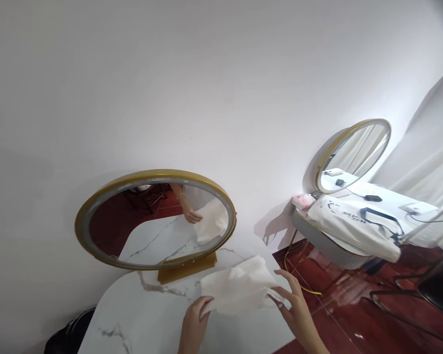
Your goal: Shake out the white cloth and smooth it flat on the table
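Note:
A soft white cloth (238, 285), perhaps a disposable towel, is spread out at the right side of a white marbled tabletop (151, 314). My left hand (196, 319) pinches its near left corner, fingers closed. At its right edge my right hand (295, 307) grips a bunched corner between thumb and fingers, with the index finger raised. Just behind the cloth stands an oval gold-framed mirror (81, 223) on a gold base (188, 268). One hand and part of the cloth are reflected in it.
On the right, a second table (332, 248) bears a white printed bag (349, 221), a pink-and-white packet (303, 200), a black adapter (372, 198) and another gold-framed mirror (354, 155). A chair (441, 285) stands on the red floor (339, 319). A black object (68, 334) is at lower left.

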The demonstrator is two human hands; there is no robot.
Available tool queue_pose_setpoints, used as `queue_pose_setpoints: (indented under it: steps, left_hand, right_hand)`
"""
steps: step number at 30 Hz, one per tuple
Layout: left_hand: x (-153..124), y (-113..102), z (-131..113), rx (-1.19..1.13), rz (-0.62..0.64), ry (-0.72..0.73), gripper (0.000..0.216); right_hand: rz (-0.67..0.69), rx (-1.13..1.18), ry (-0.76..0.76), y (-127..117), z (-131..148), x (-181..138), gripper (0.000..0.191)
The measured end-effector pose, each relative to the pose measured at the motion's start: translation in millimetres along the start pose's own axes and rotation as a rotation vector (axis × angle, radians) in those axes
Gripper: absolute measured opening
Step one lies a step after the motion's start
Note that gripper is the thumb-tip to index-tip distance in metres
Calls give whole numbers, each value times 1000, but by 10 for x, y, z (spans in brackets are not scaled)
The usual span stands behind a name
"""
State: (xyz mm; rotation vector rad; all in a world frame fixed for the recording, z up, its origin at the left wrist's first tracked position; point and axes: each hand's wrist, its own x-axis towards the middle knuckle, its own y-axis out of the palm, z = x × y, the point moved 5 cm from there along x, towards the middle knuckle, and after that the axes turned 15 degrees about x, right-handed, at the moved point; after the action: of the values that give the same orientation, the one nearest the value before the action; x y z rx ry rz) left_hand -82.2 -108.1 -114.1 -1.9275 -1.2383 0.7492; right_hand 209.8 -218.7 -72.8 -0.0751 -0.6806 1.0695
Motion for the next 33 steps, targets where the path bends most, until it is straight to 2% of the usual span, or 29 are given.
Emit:
queue_pose_setpoints:
  steps: [2, 6, 9, 12, 15, 17, 21, 24, 28, 33]
  left_hand:
    - [-86, -198, -36, -137, -81, 0, 31]
    - [-319, -723, -224, -213, -225, -57, 41]
    - [-390, -997, -439, -217, -236, -89, 48]
    - [-278, -1119, -646, -127, -221, -64, 49]
    - [-51, -1100, -788, -8, -173, 33, 46]
    - [102, -1005, -813, 85, -100, 84, 41]
    - [336, -725, -694, 238, 41, 79, 36]
    - [447, -563, -558, 216, 76, 57, 34]
    - [532, -501, -424, 144, 63, 65, 33]
    - [558, -587, -369, 143, 40, 110, 33]
  right_hand:
    - [64, 109, 54, -166, 99, 25, 24]
    - [177, 316, 163, -545, 435, 163, 33]
    - [180, 379, 261, -752, 586, 372, 35]
    - [177, 390, 367, -786, 476, 648, 37]
    - [227, 419, 416, -663, 149, 903, 41]
    - [280, 385, 392, -552, -112, 1020, 35]
    - [410, 198, 330, -335, -588, 1102, 13]
    - [496, 142, 394, -209, -865, 1072, 11]
    - [553, 160, 427, -150, -1027, 1024, 23]
    - [583, 211, 462, -230, -998, 1019, 29]
